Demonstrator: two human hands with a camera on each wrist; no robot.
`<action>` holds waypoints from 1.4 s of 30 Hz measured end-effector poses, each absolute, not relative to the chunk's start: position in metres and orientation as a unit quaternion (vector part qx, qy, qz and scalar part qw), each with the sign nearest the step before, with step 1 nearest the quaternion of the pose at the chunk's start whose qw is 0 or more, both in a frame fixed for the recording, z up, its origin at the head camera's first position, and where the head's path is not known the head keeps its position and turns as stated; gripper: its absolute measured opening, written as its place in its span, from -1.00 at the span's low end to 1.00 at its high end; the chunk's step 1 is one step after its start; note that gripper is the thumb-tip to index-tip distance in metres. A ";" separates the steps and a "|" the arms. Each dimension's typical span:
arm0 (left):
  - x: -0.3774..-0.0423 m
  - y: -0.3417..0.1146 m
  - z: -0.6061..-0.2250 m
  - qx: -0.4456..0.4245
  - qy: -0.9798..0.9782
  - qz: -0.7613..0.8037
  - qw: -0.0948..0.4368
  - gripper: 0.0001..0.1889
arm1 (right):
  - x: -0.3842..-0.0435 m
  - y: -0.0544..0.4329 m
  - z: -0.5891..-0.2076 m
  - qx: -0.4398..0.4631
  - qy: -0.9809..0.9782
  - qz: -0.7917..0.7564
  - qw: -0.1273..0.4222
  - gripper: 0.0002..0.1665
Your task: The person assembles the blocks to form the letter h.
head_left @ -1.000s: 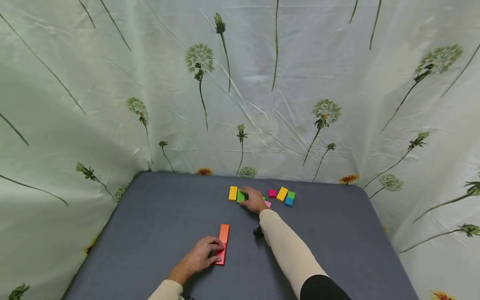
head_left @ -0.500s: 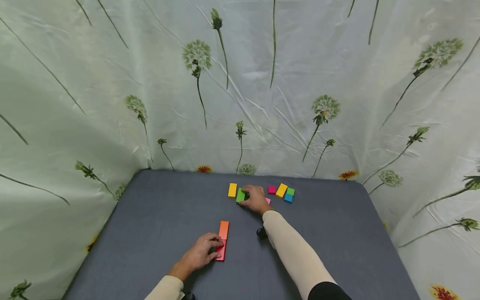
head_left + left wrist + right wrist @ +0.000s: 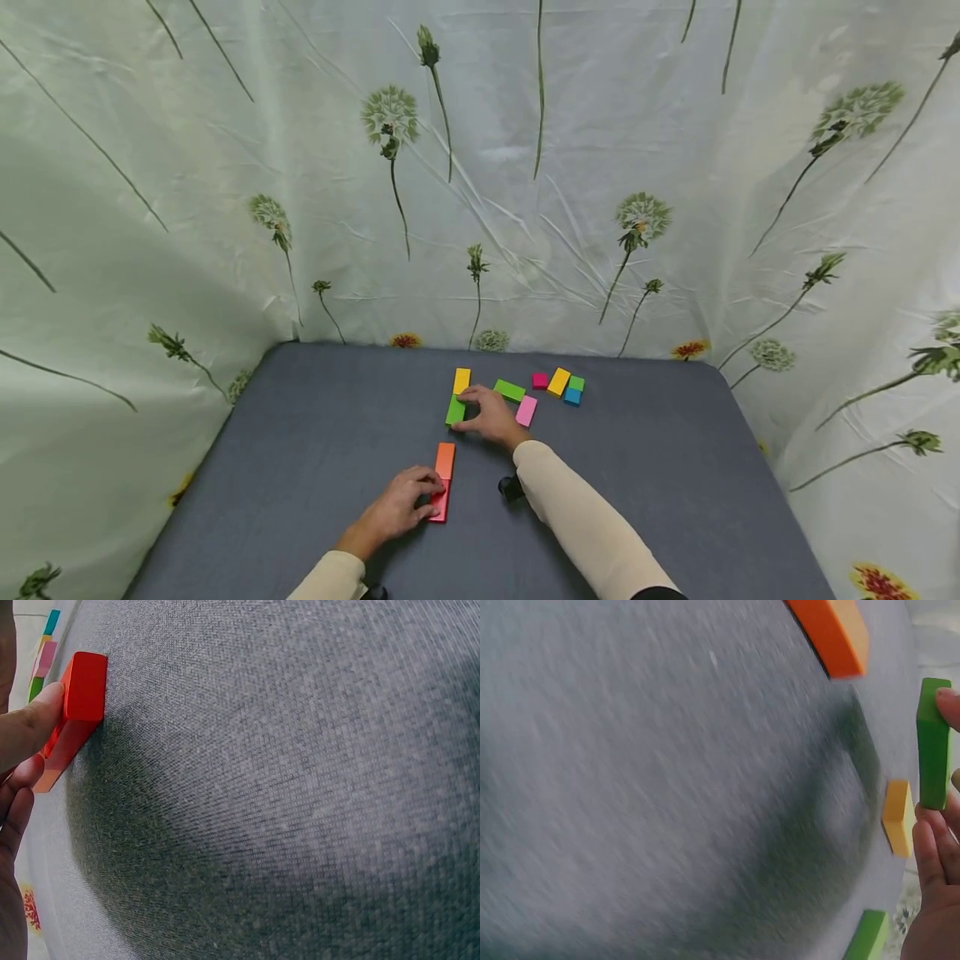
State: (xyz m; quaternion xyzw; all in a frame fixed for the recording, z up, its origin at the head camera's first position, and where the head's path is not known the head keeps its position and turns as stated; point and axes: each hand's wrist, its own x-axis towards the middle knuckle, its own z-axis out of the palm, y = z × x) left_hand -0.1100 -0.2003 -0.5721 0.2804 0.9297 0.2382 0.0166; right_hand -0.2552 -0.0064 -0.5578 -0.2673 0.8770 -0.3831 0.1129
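A green block is pinched between the thumb and fingers of my right hand. In the right wrist view this green block appears raised off the cloth. Behind it in the head view lies a yellow block. My left hand holds a red block flat on the table, its thumb against the block near one end. An orange block lies end to end with the red one, on its far side.
Right of my right hand lie a second green block and a pink block. Farther right sit a magenta block, another yellow block, a small green block and a blue block. Flower-patterned curtains surround the grey table.
My right hand has lifted the green block from beside the yellow one and brought it left and nearer, uncovering the second green block and the pink block. My left hand stays at the red block.
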 end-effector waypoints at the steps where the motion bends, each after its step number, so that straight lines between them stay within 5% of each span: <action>1: -0.110 -0.201 -0.572 0.284 0.929 0.237 0.010 -0.77 | -0.253 -0.008 -0.558 -0.271 0.876 -0.382 0.113 -0.38; 42: -0.109 -0.198 -0.571 0.249 0.939 0.231 0.046 -0.74 | -0.233 -0.013 -0.578 -0.311 0.871 -0.356 0.133 -0.52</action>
